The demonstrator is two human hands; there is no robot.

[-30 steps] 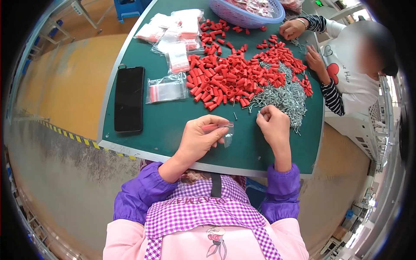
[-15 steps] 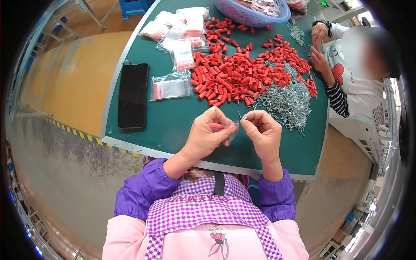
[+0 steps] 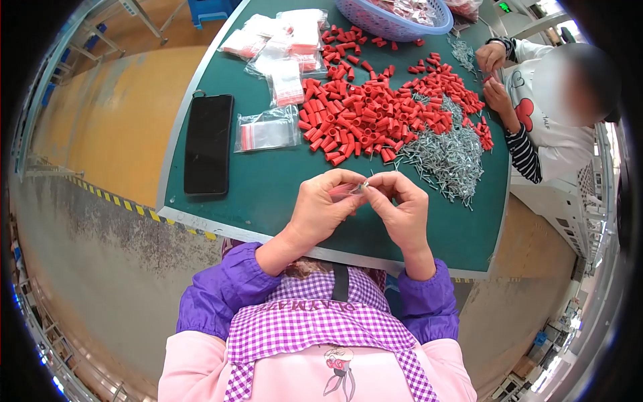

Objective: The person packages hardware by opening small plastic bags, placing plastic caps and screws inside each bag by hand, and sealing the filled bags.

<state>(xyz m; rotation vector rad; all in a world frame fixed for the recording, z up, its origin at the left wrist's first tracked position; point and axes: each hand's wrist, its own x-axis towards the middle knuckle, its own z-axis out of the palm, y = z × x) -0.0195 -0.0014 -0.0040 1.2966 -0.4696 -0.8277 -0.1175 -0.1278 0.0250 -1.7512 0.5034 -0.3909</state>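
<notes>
My left hand (image 3: pixel 320 206) is closed on a small clear zip bag (image 3: pixel 343 190) with red showing through or along it; its contents are partly hidden by the fingers. My right hand (image 3: pixel 403 206) is pinched at the bag's mouth, its fingertips touching or nearly touching the left ones. Between those fingertips is a small metal screw (image 3: pixel 365 185), mostly covered. Beyond both hands lie a large heap of red tapered plastic caps (image 3: pixel 355 114) and a pile of grey metal screws (image 3: pixel 445 161).
A black phone (image 3: pixel 208 144) lies at the table's left. Flat zip bags (image 3: pixel 271 130) and stacked bags (image 3: pixel 284 80) are near it. A blue basket (image 3: pixel 402 27) of filled bags stands at the back. At the right, a co-worker's hands (image 3: pixel 494 77) handle something small and red.
My right hand has moved left with the screw, closing the gap to the bag in my left hand. The co-worker's hands have shifted slightly.
</notes>
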